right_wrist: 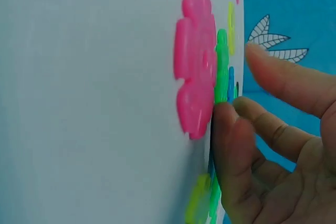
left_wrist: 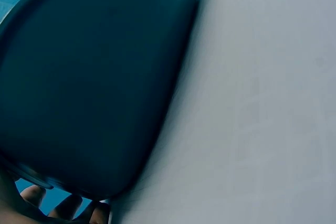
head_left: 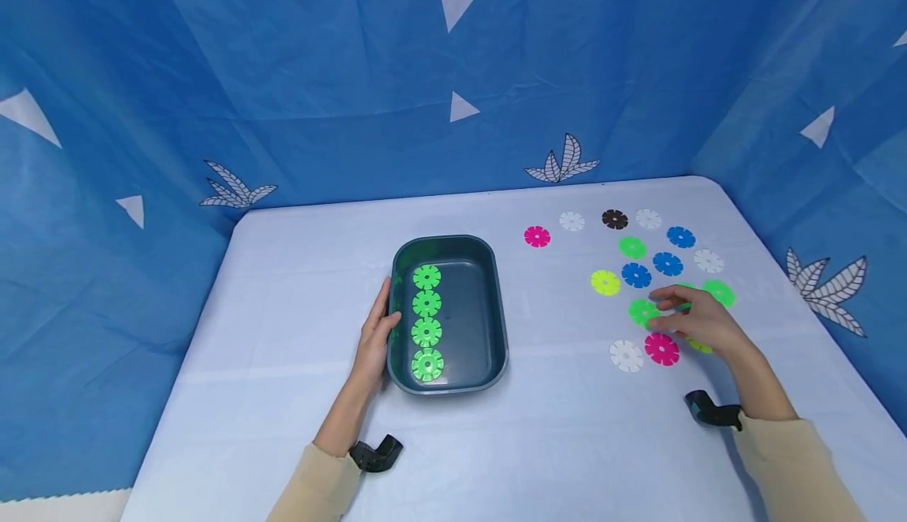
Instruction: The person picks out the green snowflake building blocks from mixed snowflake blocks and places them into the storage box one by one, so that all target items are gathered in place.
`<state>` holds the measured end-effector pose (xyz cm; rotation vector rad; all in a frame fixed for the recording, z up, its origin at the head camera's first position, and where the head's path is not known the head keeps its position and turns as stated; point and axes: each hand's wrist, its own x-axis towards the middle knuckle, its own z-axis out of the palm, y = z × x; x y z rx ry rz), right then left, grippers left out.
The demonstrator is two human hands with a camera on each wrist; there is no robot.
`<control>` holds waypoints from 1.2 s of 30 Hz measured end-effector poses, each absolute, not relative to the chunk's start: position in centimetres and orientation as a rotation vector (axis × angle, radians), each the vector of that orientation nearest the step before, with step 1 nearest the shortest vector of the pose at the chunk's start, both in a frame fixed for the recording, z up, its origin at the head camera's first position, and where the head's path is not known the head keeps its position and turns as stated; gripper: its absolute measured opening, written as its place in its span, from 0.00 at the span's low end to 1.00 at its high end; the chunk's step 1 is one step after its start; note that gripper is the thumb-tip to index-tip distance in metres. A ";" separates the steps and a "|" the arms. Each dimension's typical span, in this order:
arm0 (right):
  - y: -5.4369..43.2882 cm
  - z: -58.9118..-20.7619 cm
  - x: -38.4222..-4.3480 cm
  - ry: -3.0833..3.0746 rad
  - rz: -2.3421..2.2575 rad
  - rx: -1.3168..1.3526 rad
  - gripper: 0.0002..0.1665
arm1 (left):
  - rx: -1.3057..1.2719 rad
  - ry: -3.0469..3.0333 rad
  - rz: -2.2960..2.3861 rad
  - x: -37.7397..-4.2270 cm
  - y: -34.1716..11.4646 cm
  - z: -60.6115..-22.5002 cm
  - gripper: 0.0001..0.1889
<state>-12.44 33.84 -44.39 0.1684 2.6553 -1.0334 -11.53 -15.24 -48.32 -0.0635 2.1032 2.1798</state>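
A dark teal plastic tray (head_left: pixel 471 325) stands left of the table's middle, with a column of green notched discs (head_left: pixel 427 332) along its left side. My left hand (head_left: pixel 370 353) holds the tray's left wall, thumb at the rim and fingers along the outside. In the left wrist view the tray's outer wall (left_wrist: pixel 94 77) hides most of that hand. Over the loose discs at right hovers my right hand (head_left: pixel 697 321), thumb and fingers apart, nearest a green disc (head_left: pixel 643 312). Beside its fingertips in the right wrist view is a pink disc (right_wrist: pixel 197 66).
Loose notched discs lie spread on the right of the white table (head_left: pixel 567 435): blue (head_left: pixel 636 275), yellow (head_left: pixel 605 283), white (head_left: pixel 627 356), brown (head_left: pixel 614 219) and pink (head_left: pixel 537 236). Blue cloth (head_left: pixel 368 152) with printed leaves borders the table behind and at the sides.
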 end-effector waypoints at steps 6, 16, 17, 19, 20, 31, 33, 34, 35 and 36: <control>33.2 -44.6 -12.5 2.720 -0.975 0.152 0.40 | -0.064 2.109 2.177 -11.5 -15.2 -48.4 0.31; 33.0 -44.8 -12.6 2.759 -0.947 0.151 0.37 | -0.074 2.106 2.177 -11.6 -15.1 -48.2 0.31; 33.0 -44.8 -12.6 2.758 -0.953 0.153 0.36 | -0.080 2.103 2.178 -11.6 -15.0 -48.1 0.31; 32.9 -44.7 -12.6 2.758 -0.960 0.158 0.35 | -0.077 2.102 2.178 -11.6 -15.1 -48.1 0.31; 32.8 -44.6 -12.6 2.759 -0.958 0.163 0.34 | -0.073 2.102 2.179 -11.5 -15.1 -48.1 0.31; 33.1 -44.6 -12.7 2.728 -1.019 0.191 0.22 | -0.061 2.102 2.185 -11.8 -15.2 -48.5 0.31; 33.2 -44.5 -12.8 2.707 -1.056 0.189 0.21 | -0.054 2.098 2.188 -11.8 -15.2 -48.5 0.31; 33.2 -44.4 -12.8 2.698 -1.071 0.191 0.21 | -0.047 2.098 2.189 -11.8 -15.3 -48.4 0.31; 33.1 -44.3 -12.9 2.688 -1.089 0.191 0.22 | -0.045 2.096 2.192 -11.7 -15.2 -48.4 0.31; 33.0 -44.1 -13.0 2.681 -1.102 0.189 0.22 | -0.045 2.095 2.191 -11.7 -15.3 -48.4 0.31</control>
